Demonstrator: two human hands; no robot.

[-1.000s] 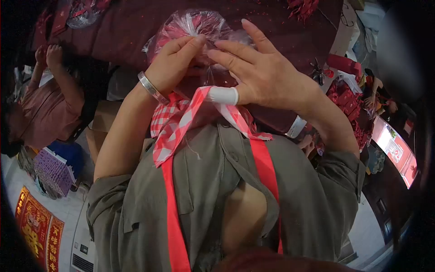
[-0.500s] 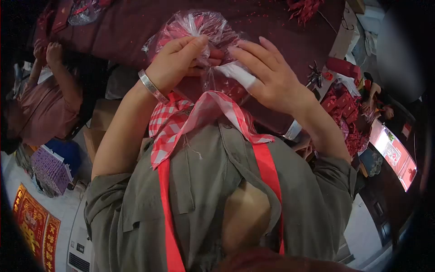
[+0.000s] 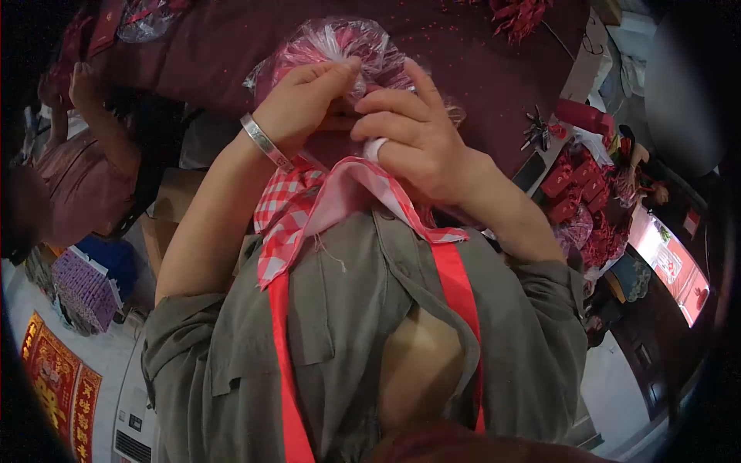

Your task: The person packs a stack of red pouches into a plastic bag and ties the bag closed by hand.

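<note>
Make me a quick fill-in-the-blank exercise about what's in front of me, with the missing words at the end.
1. The hand with the silver bracelet pinches gathered clear plastic; it is the person's ____ hand.
2. The right hand has a ____ covering on its thumb.
3. Two plain ____ straps run down over the shirt.

Missing words: left; white; red.
</note>
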